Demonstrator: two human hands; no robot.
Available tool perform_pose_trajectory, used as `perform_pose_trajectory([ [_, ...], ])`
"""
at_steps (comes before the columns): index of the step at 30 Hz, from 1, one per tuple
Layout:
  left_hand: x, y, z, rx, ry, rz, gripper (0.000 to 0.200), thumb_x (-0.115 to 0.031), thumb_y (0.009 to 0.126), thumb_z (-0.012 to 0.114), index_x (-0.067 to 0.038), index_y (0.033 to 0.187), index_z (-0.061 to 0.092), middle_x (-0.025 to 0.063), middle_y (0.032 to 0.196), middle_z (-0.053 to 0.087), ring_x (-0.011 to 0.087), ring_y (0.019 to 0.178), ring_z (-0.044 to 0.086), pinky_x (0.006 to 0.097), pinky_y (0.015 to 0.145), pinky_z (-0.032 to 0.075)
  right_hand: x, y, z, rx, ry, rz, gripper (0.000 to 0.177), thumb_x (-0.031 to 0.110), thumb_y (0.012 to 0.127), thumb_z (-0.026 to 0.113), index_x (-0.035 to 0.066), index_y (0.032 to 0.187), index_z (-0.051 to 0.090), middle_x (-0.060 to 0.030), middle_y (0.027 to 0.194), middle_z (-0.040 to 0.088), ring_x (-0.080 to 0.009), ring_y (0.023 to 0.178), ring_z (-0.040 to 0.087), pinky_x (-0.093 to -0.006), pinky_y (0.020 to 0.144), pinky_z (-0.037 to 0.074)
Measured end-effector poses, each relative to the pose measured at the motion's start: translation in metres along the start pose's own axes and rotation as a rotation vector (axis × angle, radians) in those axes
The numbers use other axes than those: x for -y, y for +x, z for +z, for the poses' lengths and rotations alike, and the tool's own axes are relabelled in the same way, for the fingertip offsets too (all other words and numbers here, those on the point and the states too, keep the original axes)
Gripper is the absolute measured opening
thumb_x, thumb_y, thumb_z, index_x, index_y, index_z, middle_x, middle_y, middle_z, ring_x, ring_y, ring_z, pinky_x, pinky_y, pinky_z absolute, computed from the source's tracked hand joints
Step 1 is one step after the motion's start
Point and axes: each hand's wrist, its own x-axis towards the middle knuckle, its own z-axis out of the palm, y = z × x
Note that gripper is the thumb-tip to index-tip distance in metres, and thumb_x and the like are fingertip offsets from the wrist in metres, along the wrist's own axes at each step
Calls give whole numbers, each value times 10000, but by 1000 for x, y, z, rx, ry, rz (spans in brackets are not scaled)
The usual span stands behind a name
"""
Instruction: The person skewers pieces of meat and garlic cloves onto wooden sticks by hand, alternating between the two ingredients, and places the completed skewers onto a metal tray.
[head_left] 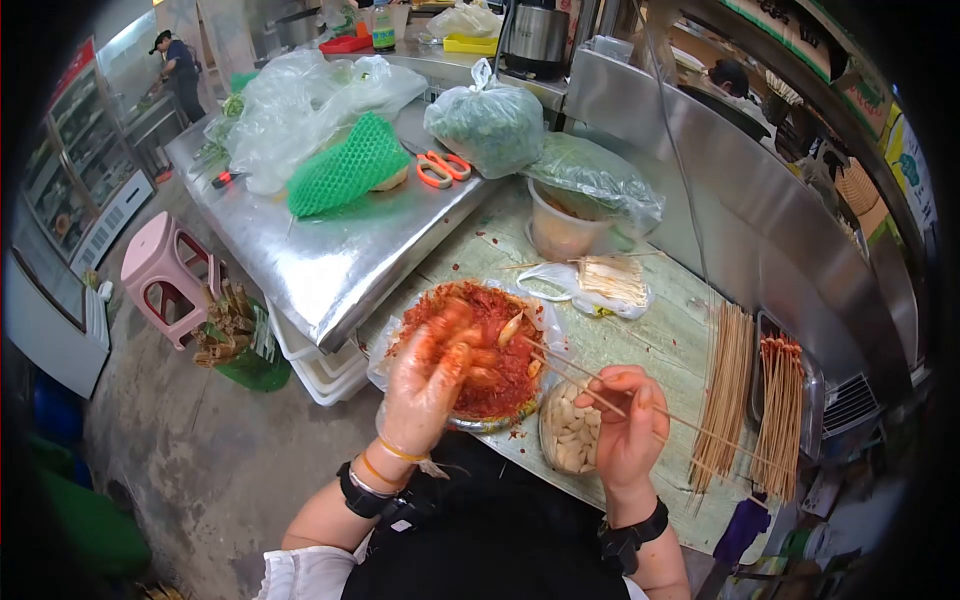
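Note:
My left hand (425, 375), in a clear plastic glove smeared with red, is over a bowl of red chili-coated food (495, 390). Its fingers are apart, with nothing clearly held in them. My right hand (630, 425) is bare and closed in a pinch around thin wooden skewers (575, 378). The skewer tips reach over the bowl's right side, close to a pale piece of food (511, 328) lying on the red mix. Just left of my right hand stands a clear container of pale slices (570, 432).
Bare skewers (722, 385) and red-tipped skewers (778, 410) lie at the right. Behind the bowl are a bag of short sticks (612, 280) and a tub (565, 228). Orange-handled scissors (442, 170) and green netting (345, 172) rest on the steel table (300, 262). A person (182, 75) stands far left.

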Motion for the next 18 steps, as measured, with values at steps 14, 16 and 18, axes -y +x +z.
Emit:
perform_pose_trajectory([
  [14, 12, 7, 15, -214, -155, 60, 247, -58, 905, 547, 38, 1133, 548, 97, 1062, 610, 180, 956, 607, 295, 834, 506, 8, -2, 18, 272, -659, -334, 184, 158, 900, 513, 4, 862, 606, -128, 896, 630, -244, 790, 606, -322, 729, 478],
  [16, 10, 4, 15, -182, -158, -15, 297, -54, 904, 547, 38, 1184, 509, 111, 1095, 606, 194, 985, 604, 306, 875, 488, 8, -2, 24, 308, -640, -360, 169, 148, 892, 526, 4, 863, 610, -123, 895, 629, -248, 783, 608, -322, 713, 485],
  [18, 17, 2, 9, -144, -156, -42, 332, -70, 898, 564, 21, 1208, 489, 118, 1103, 599, 202, 988, 605, 310, 865, 498, 4, -2, 24, 360, -674, -440, 106, 101, 858, 564, 8, 872, 615, -114, 890, 624, -262, 744, 616, -315, 646, 503],
])
